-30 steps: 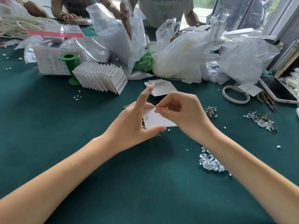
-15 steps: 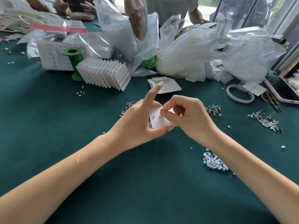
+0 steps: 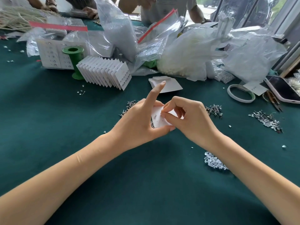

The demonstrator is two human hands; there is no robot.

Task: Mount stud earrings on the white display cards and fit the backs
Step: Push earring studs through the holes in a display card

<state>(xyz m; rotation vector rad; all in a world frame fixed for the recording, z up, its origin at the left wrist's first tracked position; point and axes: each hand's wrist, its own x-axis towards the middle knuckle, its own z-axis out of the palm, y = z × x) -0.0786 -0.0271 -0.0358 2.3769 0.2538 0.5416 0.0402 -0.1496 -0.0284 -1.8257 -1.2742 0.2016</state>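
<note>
Above the green table point(image 3: 48, 120), gripped the white card point(image 3: 159, 121) with left hand point(image 3: 138, 122), index finger raised; pinched a barely visible stud against it with right hand point(image 3: 188, 120). Risked missing the hole, dropping it among loose studs point(image 3: 214, 109).

White display card point(image 3: 159, 118), dark green table cloth point(image 3: 48, 114), bright green spool point(image 3: 74, 62), red-striped clear bags point(image 3: 113, 30).

2 bare forearms point(image 3: 90, 161), no sleeves
</note>
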